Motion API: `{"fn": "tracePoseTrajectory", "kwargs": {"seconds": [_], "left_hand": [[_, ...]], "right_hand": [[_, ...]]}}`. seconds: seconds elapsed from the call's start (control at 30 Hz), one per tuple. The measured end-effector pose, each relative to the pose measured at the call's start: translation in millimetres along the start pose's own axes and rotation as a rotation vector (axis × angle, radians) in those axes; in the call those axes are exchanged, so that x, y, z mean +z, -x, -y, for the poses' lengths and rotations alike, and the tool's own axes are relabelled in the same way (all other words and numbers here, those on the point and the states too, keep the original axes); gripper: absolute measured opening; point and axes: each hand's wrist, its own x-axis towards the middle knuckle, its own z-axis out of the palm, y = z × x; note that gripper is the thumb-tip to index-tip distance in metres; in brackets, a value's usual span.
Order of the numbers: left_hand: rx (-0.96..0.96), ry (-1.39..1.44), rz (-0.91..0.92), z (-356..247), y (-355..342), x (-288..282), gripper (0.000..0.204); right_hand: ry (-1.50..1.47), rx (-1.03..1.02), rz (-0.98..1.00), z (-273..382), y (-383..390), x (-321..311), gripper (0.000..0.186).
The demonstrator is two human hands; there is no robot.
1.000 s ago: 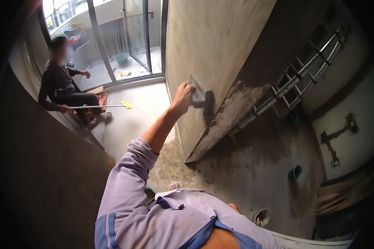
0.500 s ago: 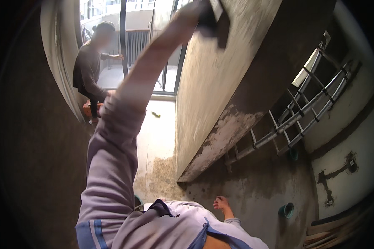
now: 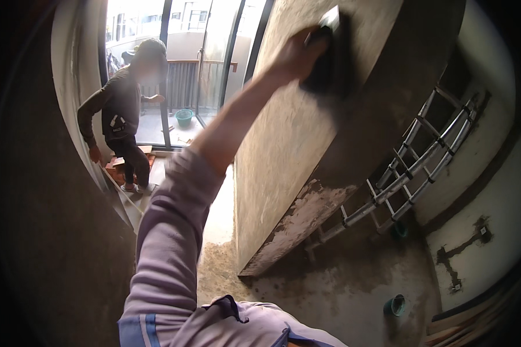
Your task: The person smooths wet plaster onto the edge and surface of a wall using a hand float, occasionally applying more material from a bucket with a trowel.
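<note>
My left arm stretches up and forward, its sleeve pushed up near the elbow. At its end my left hand point(image 3: 298, 55) is closed round a plastering trowel point(image 3: 337, 61), a dark, flat tool with a bright glint at its upper end. The trowel is blurred by motion. It is held at the upper part of a plastered wall point(image 3: 283, 139), near the wall's right-hand corner; I cannot tell whether the blade touches it. Rough, pale patches point(image 3: 315, 217) show on the wall's narrow face lower down. My right hand is out of the picture.
Another person point(image 3: 121, 110) stands at the left by glass doors, beside reddish bricks point(image 3: 117, 173). A ladder point(image 3: 408, 170) leans at the right. Green buckets stand on the floor point(image 3: 395, 305) and outside the doors point(image 3: 184, 118). Wooden boards point(image 3: 469, 329) lie at lower right.
My left hand with the trowel has moved right and slightly down along the wall. My right hand has left the picture. The other person has turned and lowered one arm.
</note>
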Motion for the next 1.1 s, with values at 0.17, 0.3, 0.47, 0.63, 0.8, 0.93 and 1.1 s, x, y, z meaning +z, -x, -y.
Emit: {"fn": "tracePoseTrajectory", "kwargs": {"seconds": [0.17,0.3,0.47,0.63,0.8,0.93,1.1], "left_hand": [[0.489,-0.014,-0.044,-66,-87,8,0.044],[0.274,-0.05,0.085,-25,26,6,0.052],[-0.265,-0.103,0.295,-37,174,-26,0.056],[0.222,-0.198,0.136,-38,73,-18,0.057],[0.442,-0.006,0.054,-105,-44,-2,0.049],[0.435,-0.062,0.105,-88,-33,-8,0.051],[0.117,-0.161,0.291,-58,124,-14,0.059]], "right_hand": [[-0.175,0.099,-0.01,13,14,2,0.034],[-0.44,0.165,-0.031,57,35,-8,0.038],[-0.394,-0.007,-0.019,93,25,-14,0.032],[-0.002,-0.013,0.049,31,0,-7,0.032],[-0.022,0.095,-0.056,-29,-24,33,0.035],[-0.064,0.089,-0.076,-10,-5,38,0.032],[-0.041,0.04,0.008,-1,-7,39,0.032]]}}
